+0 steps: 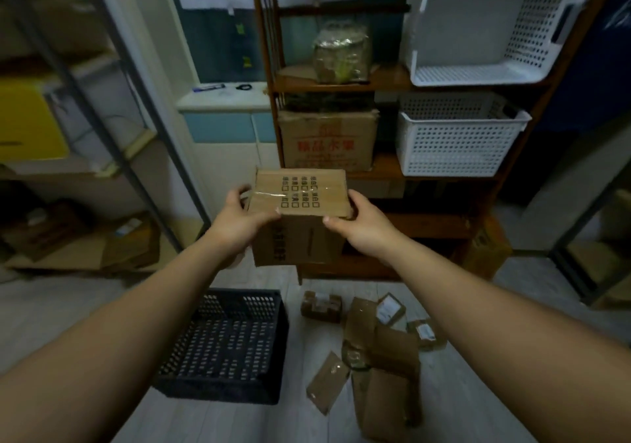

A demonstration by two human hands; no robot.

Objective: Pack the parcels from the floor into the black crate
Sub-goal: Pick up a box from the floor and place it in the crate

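I am holding the cardboard parcel (300, 193) aloft before the shelf (384, 79), left hand (239, 219) and right hand (362, 226) each pinching a top edge (a shallow grip), so it is risking slipping and dropping outside the black crate (239, 295) below.

The pale floor (297, 422) is carrying the black crate (218, 393) at 7 o'clock, standing upright. Brown parcels (382, 350) are lying in a loose heap at 5 o'clock, near the crate's right wall.
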